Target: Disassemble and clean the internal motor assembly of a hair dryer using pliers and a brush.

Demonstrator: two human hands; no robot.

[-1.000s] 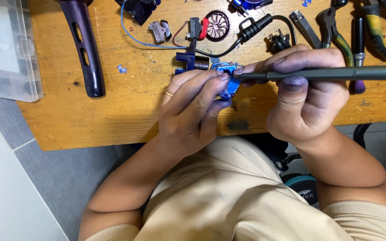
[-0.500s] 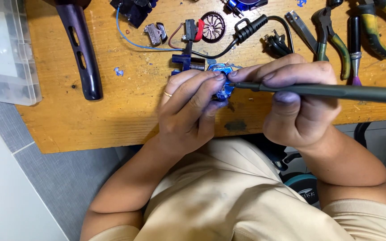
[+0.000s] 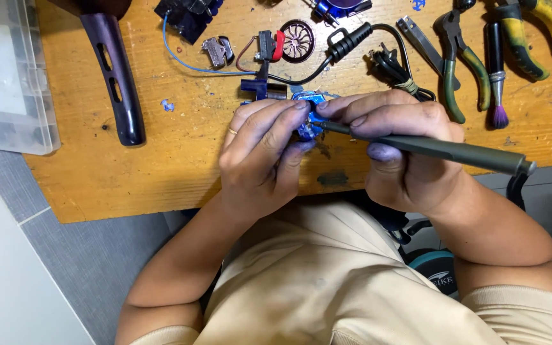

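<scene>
My left hand [image 3: 266,150] pinches a small blue part [image 3: 306,116] just above the wooden workbench [image 3: 161,166], with a ring on one finger. My right hand [image 3: 394,144] grips a dark green pen-shaped tool [image 3: 461,153] like a pencil. Its tip rests against the blue part, and its handle sticks out to the right. Wires run from the blue part toward a black and red switch [image 3: 268,46] and a round fan piece [image 3: 298,39].
A dark purple curved handle shell [image 3: 113,76] lies at the left. A clear plastic organiser box [image 3: 4,76] sits at the far left edge. Pliers [image 3: 458,61], a small brush [image 3: 494,76], a black power cord [image 3: 378,57] and a blue wire [image 3: 193,62] crowd the bench's far side.
The tool's handle has tilted down to the right. Both hands stay on the blue part, with only small shifts.
</scene>
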